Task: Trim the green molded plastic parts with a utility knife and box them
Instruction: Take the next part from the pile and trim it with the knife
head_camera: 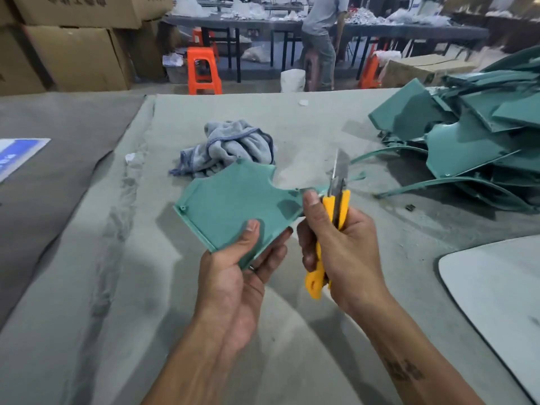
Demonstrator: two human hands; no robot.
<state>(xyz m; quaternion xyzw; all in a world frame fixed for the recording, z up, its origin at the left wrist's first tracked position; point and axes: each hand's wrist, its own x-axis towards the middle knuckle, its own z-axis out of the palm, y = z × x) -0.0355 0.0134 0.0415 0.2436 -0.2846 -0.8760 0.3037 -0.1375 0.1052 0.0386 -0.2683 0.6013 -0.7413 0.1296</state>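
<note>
My left hand (242, 264) grips a flat green molded part (230, 203) by its near corner, thumb on top, holding it above the table. My right hand (342, 247) grips a yellow utility knife (336, 217) with its blade extended upward, right beside the part's right edge. The right thumb presses against that edge, where a thin green strip (355, 177) trails off to the right. A pile of more green parts (473, 141) lies at the right of the table.
A crumpled grey towel (230, 147) lies behind the held part on the grey cloth-covered table (117, 287). A pale rounded panel (496, 287) sits at the right front. Beyond the table stand cardboard boxes (73, 57), orange stools (203, 71) and a person (321, 39).
</note>
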